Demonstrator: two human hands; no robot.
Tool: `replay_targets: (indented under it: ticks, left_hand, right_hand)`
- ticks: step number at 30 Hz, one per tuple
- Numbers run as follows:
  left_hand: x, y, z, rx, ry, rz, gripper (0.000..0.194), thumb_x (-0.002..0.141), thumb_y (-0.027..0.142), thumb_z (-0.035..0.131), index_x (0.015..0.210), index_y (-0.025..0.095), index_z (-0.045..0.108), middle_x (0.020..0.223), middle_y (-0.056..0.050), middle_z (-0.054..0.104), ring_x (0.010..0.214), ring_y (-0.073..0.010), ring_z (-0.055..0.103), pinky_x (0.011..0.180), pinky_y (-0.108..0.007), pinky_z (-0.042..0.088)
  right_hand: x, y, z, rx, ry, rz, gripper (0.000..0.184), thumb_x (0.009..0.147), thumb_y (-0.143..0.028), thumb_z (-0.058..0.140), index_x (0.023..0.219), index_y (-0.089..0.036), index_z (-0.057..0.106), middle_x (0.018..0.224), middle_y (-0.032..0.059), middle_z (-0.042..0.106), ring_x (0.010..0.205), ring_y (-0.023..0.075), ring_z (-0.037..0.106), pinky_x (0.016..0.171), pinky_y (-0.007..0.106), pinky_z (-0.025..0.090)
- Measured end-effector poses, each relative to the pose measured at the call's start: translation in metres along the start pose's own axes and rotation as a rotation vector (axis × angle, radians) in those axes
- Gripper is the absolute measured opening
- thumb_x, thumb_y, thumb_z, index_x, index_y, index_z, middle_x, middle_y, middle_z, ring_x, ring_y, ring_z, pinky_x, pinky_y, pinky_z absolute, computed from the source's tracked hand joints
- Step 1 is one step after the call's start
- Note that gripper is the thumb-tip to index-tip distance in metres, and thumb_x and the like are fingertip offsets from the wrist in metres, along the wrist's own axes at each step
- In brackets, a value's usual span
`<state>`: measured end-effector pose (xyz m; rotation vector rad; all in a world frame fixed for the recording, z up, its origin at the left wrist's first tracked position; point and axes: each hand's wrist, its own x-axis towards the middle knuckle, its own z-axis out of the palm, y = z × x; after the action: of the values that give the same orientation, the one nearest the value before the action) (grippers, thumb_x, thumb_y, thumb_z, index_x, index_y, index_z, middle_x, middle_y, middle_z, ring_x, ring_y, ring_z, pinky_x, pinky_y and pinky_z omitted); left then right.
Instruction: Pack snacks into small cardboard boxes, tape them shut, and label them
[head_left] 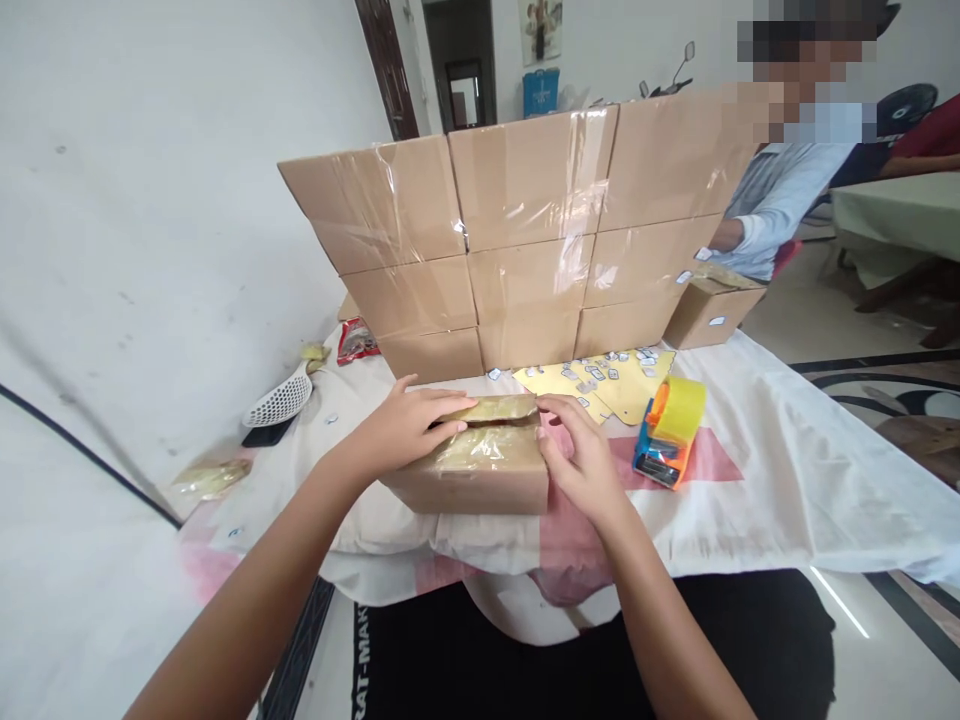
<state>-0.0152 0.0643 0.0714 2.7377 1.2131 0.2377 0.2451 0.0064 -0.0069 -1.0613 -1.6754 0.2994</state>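
A small brown cardboard box sits on the cloth-covered table in front of me. Shiny tape covers its top, and the top flap is slightly raised, leaving a dark gap along its front edge. My left hand grips the box from the left, its fingers reaching over the flap and the gap. At the right end, my right hand holds the box's corner between bent fingers and thumb. To the right of that hand stands a blue and orange tape dispenser with a roll of yellow tape.
Stacked taped cartons form a wall behind the box. Small labels lie on a yellow sheet. A white slotted scoop rests at left. Another person's arm reaches behind the stack, near a separate carton.
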Motion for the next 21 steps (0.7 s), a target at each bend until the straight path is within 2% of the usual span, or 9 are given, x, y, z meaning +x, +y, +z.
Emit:
replay_targets:
  ticks: [3, 5, 9, 11, 13, 15, 17, 19, 21]
  left_hand:
    - [0.003, 0.001, -0.008, -0.025, 0.038, -0.061, 0.041, 0.103, 0.044, 0.037, 0.130, 0.034, 0.066, 0.129, 0.002, 0.070, 0.112, -0.0230, 0.067, 0.098, -0.039, 0.047]
    - [-0.002, 0.006, -0.014, -0.032, 0.054, -0.137, 0.040, 0.102, 0.045, 0.039, 0.125, 0.033, 0.070, 0.120, 0.002, 0.075, 0.102, -0.0222, 0.070, 0.084, -0.034, 0.050]
    - [-0.020, 0.022, -0.016, -0.031, 0.126, -0.172, 0.034, 0.101, 0.042, 0.044, 0.112, 0.031, 0.074, 0.109, 0.002, 0.076, 0.096, -0.0196, 0.070, 0.079, -0.031, 0.050]
    - [-0.032, 0.033, -0.011, -0.043, 0.208, -0.154, 0.030, 0.100, 0.039, 0.047, 0.108, 0.030, 0.075, 0.110, 0.002, 0.075, 0.100, -0.0193, 0.067, 0.081, -0.031, 0.049]
    - [-0.045, 0.043, -0.007, -0.064, 0.285, -0.122, 0.026, 0.099, 0.036, 0.051, 0.108, 0.029, 0.074, 0.110, 0.000, 0.073, 0.100, -0.0193, 0.066, 0.083, -0.032, 0.049]
    - [-0.056, 0.054, -0.006, -0.101, 0.321, -0.098, 0.024, 0.098, 0.034, 0.053, 0.107, 0.028, 0.074, 0.107, -0.001, 0.072, 0.096, -0.0185, 0.066, 0.081, -0.032, 0.049]
    - [-0.065, 0.062, -0.011, -0.137, 0.310, -0.082, 0.022, 0.097, 0.034, 0.054, 0.102, 0.027, 0.074, 0.104, 0.000, 0.072, 0.091, -0.0176, 0.067, 0.079, -0.032, 0.049]
    - [-0.071, 0.068, -0.019, -0.154, 0.266, -0.067, 0.024, 0.098, 0.033, 0.051, 0.098, 0.027, 0.074, 0.099, 0.000, 0.073, 0.087, -0.0172, 0.067, 0.076, -0.032, 0.048]
    - [-0.077, 0.072, -0.027, -0.151, 0.211, -0.035, 0.027, 0.099, 0.032, 0.047, 0.096, 0.027, 0.074, 0.097, 0.001, 0.073, 0.085, -0.0173, 0.067, 0.073, -0.032, 0.047]
  right_hand:
    - [0.004, -0.013, 0.001, -0.038, 0.056, -0.016, 0.027, 0.094, -0.023, 0.056, 0.121, -0.024, 0.059, 0.119, 0.0095, 0.065, 0.112, 0.0262, 0.061, 0.096, 0.043, 0.050]
    - [0.007, -0.031, -0.007, -0.057, 0.039, -0.026, 0.021, 0.094, -0.022, 0.058, 0.114, -0.023, 0.062, 0.112, 0.0081, 0.068, 0.106, 0.0257, 0.062, 0.093, 0.043, 0.051]
    - [0.006, -0.080, -0.018, -0.093, -0.227, 0.055, 0.015, 0.096, -0.022, 0.055, 0.106, -0.021, 0.067, 0.096, 0.0067, 0.069, 0.096, 0.0252, 0.062, 0.084, 0.041, 0.050]
    - [0.001, -0.103, -0.014, -0.137, -0.355, 0.088, 0.017, 0.097, -0.023, 0.054, 0.108, -0.020, 0.067, 0.097, 0.0080, 0.069, 0.100, 0.0275, 0.060, 0.087, 0.043, 0.048]
    - [-0.008, -0.120, -0.003, -0.100, -0.393, 0.153, 0.020, 0.098, -0.024, 0.053, 0.112, -0.020, 0.067, 0.101, 0.0087, 0.069, 0.102, 0.0273, 0.060, 0.089, 0.044, 0.048]
    - [-0.019, -0.132, 0.012, 0.067, -0.378, 0.303, 0.023, 0.101, -0.028, 0.050, 0.117, -0.021, 0.065, 0.099, 0.0071, 0.069, 0.092, 0.0224, 0.064, 0.083, 0.038, 0.051]
    - [-0.028, -0.139, 0.026, 0.323, -0.325, 0.510, 0.026, 0.103, -0.036, 0.047, 0.118, -0.021, 0.062, 0.088, 0.0042, 0.069, 0.072, 0.0160, 0.065, 0.068, 0.030, 0.052]
    - [-0.035, -0.143, 0.037, 0.564, -0.224, 0.693, 0.031, 0.103, -0.045, 0.046, 0.114, -0.020, 0.060, 0.077, 0.0016, 0.066, 0.053, 0.0112, 0.058, 0.050, 0.024, 0.045]
    - [-0.039, -0.146, 0.043, 0.701, -0.117, 0.799, 0.037, 0.099, -0.054, 0.050, 0.108, -0.018, 0.058, 0.078, 0.0027, 0.066, 0.047, 0.0087, 0.053, 0.040, 0.020, 0.034]
